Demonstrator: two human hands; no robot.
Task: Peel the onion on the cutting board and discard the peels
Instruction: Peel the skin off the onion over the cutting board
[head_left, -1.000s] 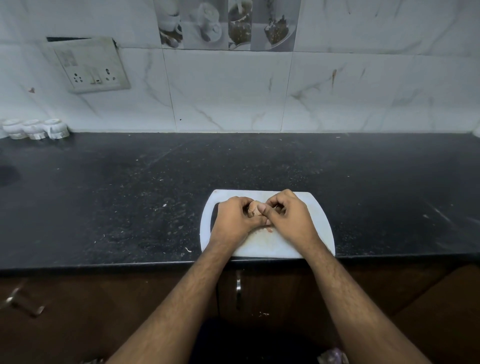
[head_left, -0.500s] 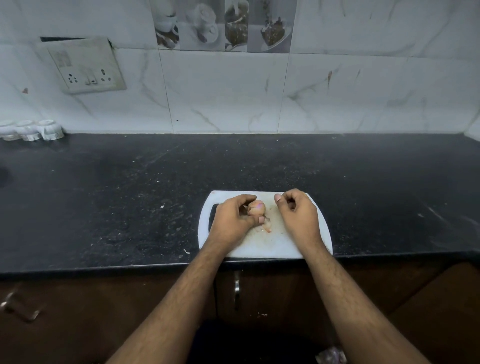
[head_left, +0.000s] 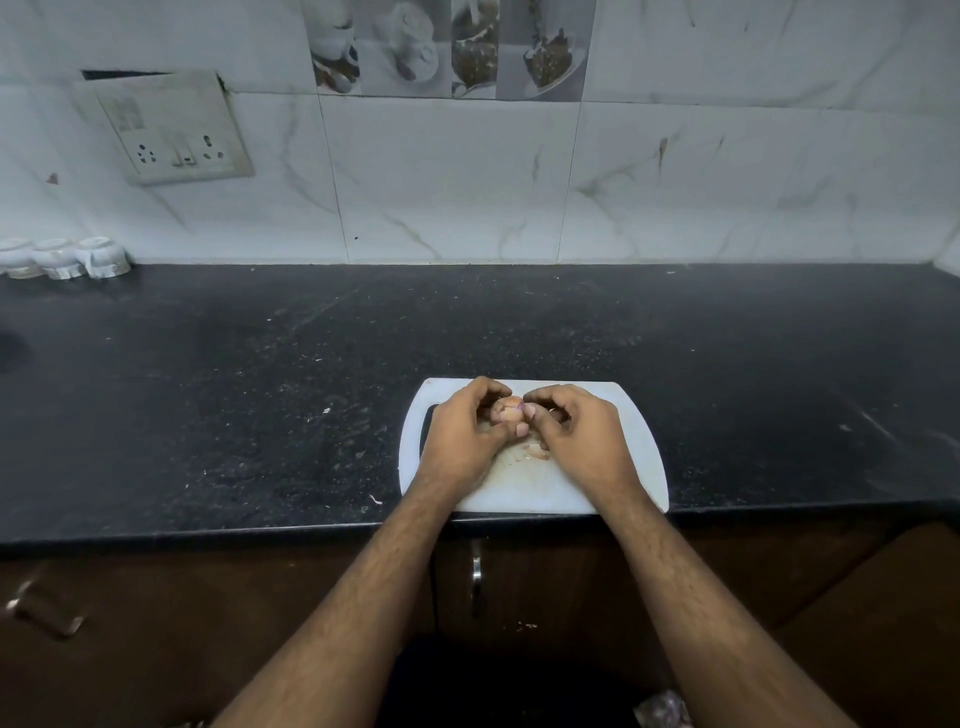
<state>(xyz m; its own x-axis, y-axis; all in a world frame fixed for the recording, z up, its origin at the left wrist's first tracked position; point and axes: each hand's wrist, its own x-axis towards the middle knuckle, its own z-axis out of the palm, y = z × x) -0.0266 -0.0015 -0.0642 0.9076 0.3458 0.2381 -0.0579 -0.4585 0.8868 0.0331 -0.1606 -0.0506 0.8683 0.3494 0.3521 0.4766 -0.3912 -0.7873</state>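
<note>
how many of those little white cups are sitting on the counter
3, in a row at the counter's far left against the wall: one cut off by the frame edge, one in the middle, one rightmost. More may lie out of frame.

Single view, head-mounted, wide-angle. Looks forward and down across the black table (head_left: 208, 389) to the tiled wall (head_left: 727, 182) behind it. Cutting board (head_left: 634, 467) sits low-centre, close in; both forearms enter from the bottom edge. Edges bow from lens distortion. No second view to overlap with.

Home kitchen: black countertop (head_left: 260, 395), tiled backsplash (head_left: 467, 182).
</note>
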